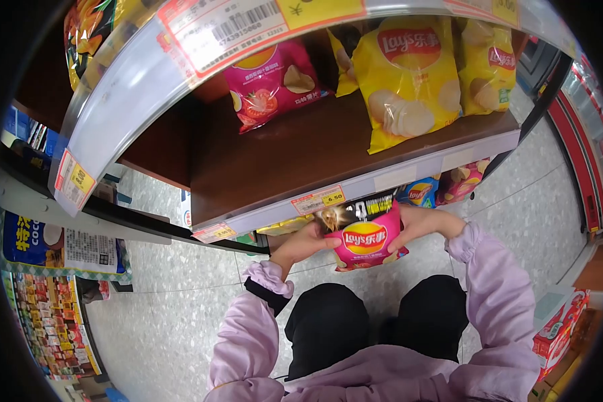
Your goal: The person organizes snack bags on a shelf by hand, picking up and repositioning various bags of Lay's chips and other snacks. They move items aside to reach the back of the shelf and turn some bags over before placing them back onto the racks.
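A pink Lay's chip bag (pixel 365 242) is held between my two hands, below the front edge of the brown shelf (pixel 275 157). My left hand (pixel 301 245) grips its left side, the thumb on the front. On the right side, my right hand (pixel 419 225) has its fingers closed round the bag. A black packet (pixel 370 206) with pale lettering shows just behind the top of the pink bag; whether a hand holds it too is hidden. Above, on the shelf, are another pink bag (pixel 271 84) and a large yellow Lay's bag (pixel 409 84).
A smaller yellow bag (pixel 489 70) stands at the shelf's right end. Blue (pixel 420 192) and pink bags (pixel 463 179) show below the shelf. The curved price rail (pixel 127 94) crosses overhead. A red box (pixel 559 331) is at the lower right, a blue packet (pixel 60 244) at the left.
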`<action>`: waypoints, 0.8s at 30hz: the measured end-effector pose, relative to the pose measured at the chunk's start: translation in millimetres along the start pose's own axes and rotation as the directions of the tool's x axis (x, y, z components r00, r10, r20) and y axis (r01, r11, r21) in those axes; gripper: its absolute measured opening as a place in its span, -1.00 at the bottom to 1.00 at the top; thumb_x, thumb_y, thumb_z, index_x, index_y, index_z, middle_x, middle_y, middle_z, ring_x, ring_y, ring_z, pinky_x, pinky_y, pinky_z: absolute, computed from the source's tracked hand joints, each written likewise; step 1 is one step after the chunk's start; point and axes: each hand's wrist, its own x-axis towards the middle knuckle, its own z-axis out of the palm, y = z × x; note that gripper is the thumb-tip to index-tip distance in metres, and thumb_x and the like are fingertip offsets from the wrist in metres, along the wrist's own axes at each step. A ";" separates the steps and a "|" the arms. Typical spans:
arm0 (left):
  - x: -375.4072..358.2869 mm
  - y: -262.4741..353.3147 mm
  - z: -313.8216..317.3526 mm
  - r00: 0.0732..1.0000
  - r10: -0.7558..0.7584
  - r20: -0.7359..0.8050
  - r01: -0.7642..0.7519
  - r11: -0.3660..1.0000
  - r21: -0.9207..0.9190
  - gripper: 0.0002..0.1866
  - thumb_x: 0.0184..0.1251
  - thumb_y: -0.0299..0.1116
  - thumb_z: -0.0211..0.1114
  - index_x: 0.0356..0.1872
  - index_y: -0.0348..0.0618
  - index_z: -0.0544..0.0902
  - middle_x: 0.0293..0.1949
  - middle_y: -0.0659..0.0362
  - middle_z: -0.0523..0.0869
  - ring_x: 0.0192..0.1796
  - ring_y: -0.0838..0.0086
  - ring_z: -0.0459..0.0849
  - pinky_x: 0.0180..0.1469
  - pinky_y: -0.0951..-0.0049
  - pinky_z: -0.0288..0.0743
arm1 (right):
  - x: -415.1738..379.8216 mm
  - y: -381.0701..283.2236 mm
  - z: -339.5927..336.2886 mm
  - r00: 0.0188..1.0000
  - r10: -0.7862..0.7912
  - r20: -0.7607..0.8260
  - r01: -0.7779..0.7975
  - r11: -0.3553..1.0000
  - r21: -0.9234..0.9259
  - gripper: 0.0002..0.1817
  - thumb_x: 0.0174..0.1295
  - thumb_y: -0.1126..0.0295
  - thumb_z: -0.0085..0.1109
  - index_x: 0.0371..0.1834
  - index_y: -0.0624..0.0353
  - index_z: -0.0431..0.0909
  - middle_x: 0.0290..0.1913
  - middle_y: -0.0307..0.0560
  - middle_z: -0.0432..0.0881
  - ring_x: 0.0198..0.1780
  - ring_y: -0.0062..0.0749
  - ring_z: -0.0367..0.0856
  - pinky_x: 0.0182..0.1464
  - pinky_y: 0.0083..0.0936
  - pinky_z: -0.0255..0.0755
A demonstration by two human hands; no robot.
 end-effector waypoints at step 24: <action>-85.3 136.0 54.8 0.884 0.453 -0.117 -0.465 0.878 -0.113 -0.55 0.13 -0.44 0.25 0.05 -0.27 0.34 -0.09 0.16 0.53 -0.07 0.58 0.50 -0.01 0.56 0.35 | -71.4 -146.1 78.3 0.877 -0.242 -0.415 0.217 0.970 -0.107 -0.28 -0.13 0.39 0.37 0.14 0.25 0.20 0.06 -0.11 0.40 0.08 -0.49 0.35 0.13 -0.51 0.24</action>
